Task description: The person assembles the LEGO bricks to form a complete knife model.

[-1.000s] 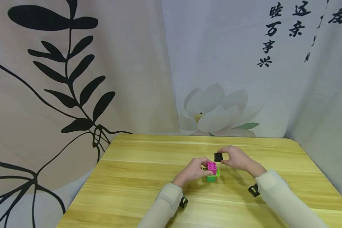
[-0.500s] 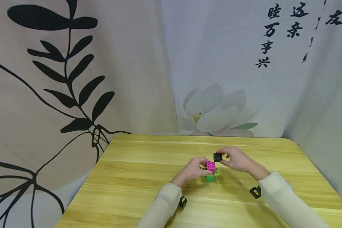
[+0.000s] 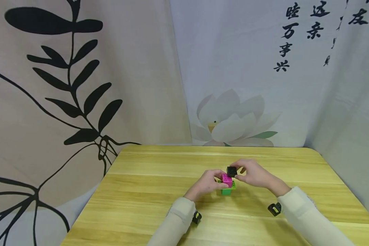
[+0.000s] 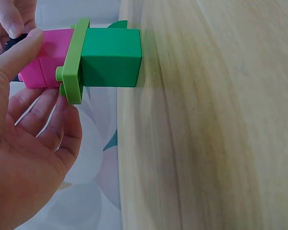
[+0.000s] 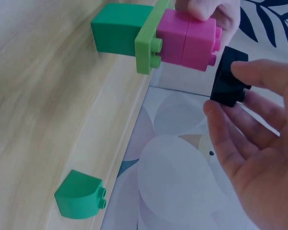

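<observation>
A small stack stands on the table: a green brick at the bottom, a light green plate above it, then two pink bricks one on the other. My left hand grips the pink bricks between thumb and fingers. Between the thumb and fingertips of my right hand, a black brick is held just over the upper pink brick's studs. The right wrist view shows the black brick tilted, with a narrow gap between it and those studs.
A rounded green brick lies loose on the wooden table, apart from the stack. Behind the table hangs a printed cloth with plants and writing. Each wrist wears a small black device.
My right hand has brought the black brick a little left and down, closer to the top of the pink bricks, and tipped it. The left hand keeps its hold on the stack.
</observation>
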{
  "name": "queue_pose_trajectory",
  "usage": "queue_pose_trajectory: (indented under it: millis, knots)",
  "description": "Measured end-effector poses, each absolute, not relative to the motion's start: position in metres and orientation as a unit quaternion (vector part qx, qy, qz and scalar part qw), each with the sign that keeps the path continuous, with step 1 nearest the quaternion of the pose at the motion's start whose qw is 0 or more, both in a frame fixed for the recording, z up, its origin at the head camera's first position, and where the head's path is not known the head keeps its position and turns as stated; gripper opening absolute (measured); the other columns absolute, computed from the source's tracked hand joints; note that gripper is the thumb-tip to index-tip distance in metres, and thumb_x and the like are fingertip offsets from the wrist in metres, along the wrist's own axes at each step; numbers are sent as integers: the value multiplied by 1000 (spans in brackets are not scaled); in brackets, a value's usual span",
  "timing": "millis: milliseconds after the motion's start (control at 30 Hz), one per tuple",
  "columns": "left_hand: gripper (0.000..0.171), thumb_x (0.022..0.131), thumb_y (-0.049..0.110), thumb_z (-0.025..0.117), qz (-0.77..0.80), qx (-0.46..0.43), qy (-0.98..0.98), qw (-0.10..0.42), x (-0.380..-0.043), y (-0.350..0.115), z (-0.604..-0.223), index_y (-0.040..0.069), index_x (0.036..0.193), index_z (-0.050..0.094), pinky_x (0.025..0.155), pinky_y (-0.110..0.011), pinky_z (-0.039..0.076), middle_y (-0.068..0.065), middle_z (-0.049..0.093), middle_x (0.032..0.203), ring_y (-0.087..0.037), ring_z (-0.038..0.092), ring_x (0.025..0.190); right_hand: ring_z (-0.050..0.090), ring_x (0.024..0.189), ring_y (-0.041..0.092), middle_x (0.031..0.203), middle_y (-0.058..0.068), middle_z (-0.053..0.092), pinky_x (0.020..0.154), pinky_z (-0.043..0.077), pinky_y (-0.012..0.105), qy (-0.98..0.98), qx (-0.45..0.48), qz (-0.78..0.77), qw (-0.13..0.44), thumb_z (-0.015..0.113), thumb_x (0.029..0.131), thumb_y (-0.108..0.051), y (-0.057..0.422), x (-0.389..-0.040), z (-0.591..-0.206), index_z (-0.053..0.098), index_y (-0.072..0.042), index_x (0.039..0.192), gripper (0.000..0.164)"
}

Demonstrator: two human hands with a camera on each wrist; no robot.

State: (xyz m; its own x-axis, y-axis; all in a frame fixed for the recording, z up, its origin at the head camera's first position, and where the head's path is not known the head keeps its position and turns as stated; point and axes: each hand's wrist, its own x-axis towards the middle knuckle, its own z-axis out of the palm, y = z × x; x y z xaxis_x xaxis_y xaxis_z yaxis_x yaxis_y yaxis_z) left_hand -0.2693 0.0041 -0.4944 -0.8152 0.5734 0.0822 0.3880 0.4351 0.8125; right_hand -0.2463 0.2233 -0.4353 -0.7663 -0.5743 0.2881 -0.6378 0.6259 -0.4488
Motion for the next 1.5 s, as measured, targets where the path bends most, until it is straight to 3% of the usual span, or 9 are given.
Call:
queue_pose_trajectory:
  millis: [633, 1500]
  knots:
    - [18, 81, 26, 76, 475, 284, 825, 113, -269, 5, -500, 17, 95, 68, 64, -23, 47, 11, 62, 85, -6, 57, 78, 60, 88, 16, 103, 3, 65, 71, 53, 33, -891, 358, 278, 39, 71, 82, -6, 210, -242, -439, 64, -4, 112, 30]
    - [18, 83, 28, 75, 476, 283, 826, 109, -268, 3, -500, 19, 97, 68, 66, -23, 48, 12, 62, 85, -6, 56, 80, 63, 88, 17, 101, 2, 65, 73, 53, 29, -894, 345, 282, 40, 76, 80, -10, 205, -241, -445, 62, -9, 105, 29]
